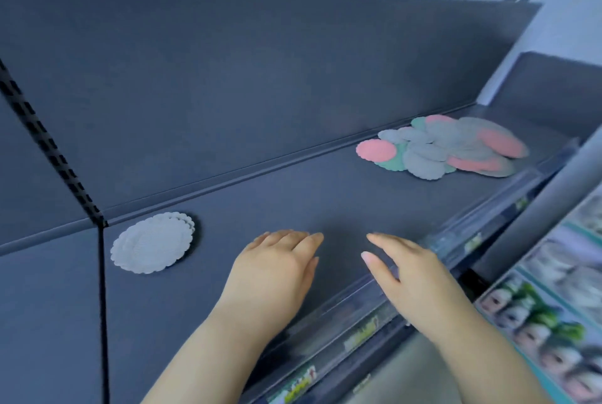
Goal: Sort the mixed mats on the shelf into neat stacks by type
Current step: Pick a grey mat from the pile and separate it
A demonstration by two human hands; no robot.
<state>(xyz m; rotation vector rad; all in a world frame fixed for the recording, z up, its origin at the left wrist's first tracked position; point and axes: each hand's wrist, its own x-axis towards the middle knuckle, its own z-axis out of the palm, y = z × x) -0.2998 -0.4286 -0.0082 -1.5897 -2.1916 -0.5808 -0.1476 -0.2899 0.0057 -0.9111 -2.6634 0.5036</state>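
Note:
A small stack of pale grey scalloped round mats (152,243) lies at the left of the dark shelf (293,201). Far to the right sits a mixed heap of mats (443,149): pink, green and grey rounds overlapping, large and small. My left hand (277,260) hovers palm down over the bare shelf, fingers straight, holding nothing. My right hand (404,266) is beside it, fingers relaxed and spread, also holding nothing. Both hands lie between the grey stack and the heap, touching neither.
A clear plastic price rail (358,315) with labels runs along the shelf's front edge. A slotted black upright (49,149) divides the back panel at left. Packaged goods (553,322) fill the lower shelf at right.

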